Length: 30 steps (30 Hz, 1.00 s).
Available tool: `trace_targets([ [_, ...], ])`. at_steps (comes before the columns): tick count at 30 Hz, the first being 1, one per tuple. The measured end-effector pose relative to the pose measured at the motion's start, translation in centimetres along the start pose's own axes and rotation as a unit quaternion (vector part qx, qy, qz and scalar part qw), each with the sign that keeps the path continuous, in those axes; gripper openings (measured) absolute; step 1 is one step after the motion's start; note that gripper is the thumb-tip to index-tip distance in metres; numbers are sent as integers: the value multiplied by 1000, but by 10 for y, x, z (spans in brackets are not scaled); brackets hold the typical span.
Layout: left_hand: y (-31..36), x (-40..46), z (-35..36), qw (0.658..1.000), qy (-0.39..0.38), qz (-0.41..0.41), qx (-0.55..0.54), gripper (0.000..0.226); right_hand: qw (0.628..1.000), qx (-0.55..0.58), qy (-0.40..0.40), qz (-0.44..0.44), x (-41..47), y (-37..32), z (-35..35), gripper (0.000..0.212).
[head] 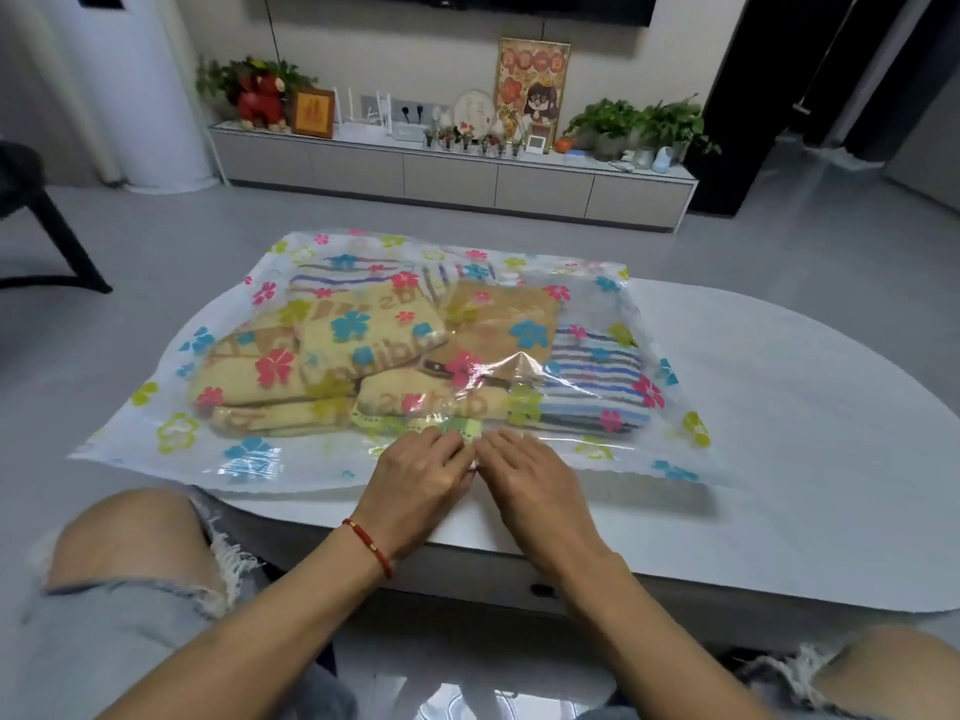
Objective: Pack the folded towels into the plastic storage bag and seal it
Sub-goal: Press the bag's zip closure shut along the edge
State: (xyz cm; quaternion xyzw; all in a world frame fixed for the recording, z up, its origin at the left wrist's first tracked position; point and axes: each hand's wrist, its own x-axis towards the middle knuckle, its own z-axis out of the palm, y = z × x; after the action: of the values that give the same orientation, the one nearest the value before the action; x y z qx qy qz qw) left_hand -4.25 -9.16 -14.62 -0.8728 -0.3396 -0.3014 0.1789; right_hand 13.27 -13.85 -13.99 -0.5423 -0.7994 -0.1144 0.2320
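Note:
A clear plastic storage bag (171, 439) printed with coloured flowers lies flat on the white table (779, 459). Inside it lie several folded towels: yellow ones (322, 356) at the left and middle, a tan one (498, 314), and a blue-striped one (592, 381) at the right. My left hand (415, 475) and my right hand (524, 475) rest side by side on the bag's near edge, fingertips pressing on the green seal strip (467, 426). Both hands lie palm down with fingers together.
The table's near edge runs just in front of my knees (130, 537), in torn denim shorts. Beyond the table is grey floor, a low TV cabinet (452, 174) with plants and ornaments, and a dark chair (41, 226) at the far left.

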Motion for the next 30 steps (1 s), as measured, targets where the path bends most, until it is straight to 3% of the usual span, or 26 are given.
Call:
trace_targets([
  [2,-6,-2,-2,1000,-8,14,4,13,1000,2,0,2,-1,-4,8,30],
  [5,-22,-13,-4,998,-28,55,28,14,1000,-9,17,-14,-17,11,11,55],
  [12,-82,-52,-35,997,-37,52,42,12,999,-22,43,-6,-38,38,12,72],
  [14,-93,-64,-42,997,-44,37,42,13,999,-21,39,7,-40,39,10,68],
  [18,-84,-77,-47,999,-26,-11,25,9,997,2,55,52,-29,9,8,37],
  [22,-74,-72,-44,1000,-2,-21,24,7,1000,9,27,-8,18,-69,35,38],
  [24,-76,-75,-47,999,-5,-21,29,8,999,26,-4,-29,38,-96,50,29],
  [26,-81,-81,-51,999,-23,-21,30,12,998,33,-16,-44,44,-101,54,20],
  [30,-99,-94,-62,998,-45,-10,36,15,998,36,-10,-55,34,-86,46,25],
])
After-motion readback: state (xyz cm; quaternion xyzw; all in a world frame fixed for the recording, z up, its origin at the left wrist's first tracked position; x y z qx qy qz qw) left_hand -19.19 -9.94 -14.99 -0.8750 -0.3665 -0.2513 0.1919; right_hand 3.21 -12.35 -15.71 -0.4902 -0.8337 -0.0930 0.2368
